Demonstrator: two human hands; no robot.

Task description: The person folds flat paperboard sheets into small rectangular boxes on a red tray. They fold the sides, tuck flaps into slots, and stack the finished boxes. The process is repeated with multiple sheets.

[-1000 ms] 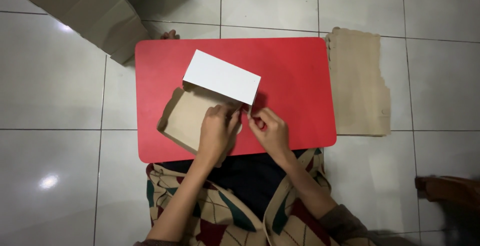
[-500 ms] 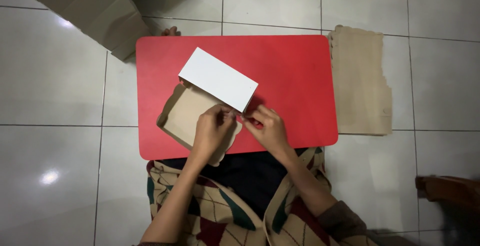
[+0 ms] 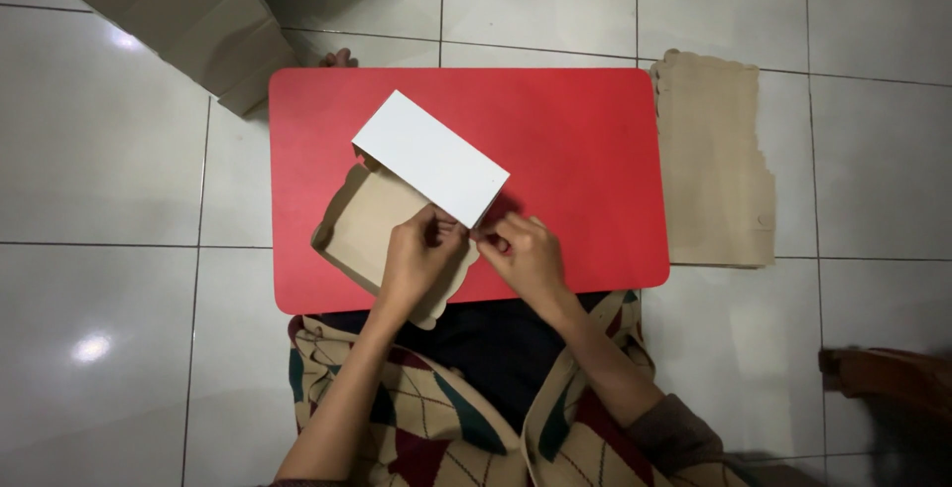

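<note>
On the red table (image 3: 575,150), left hand (image 3: 416,259) and right hand (image 3: 526,259) pinch a folding cardboard box (image 3: 377,224)'s white lid (image 3: 429,158) corner; it looks light, stiff, creasable, best gripped at edges.

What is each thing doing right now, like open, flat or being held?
Cardboard box: open, lying on the table.
White lid flap: raised, tilted.
Left hand: pinching the flap's corner.
Right hand: pinching beside it.
Red table: flat.
Torn cardboard sheet: flat on floor.
Folded cardboard: lying on floor.
</note>
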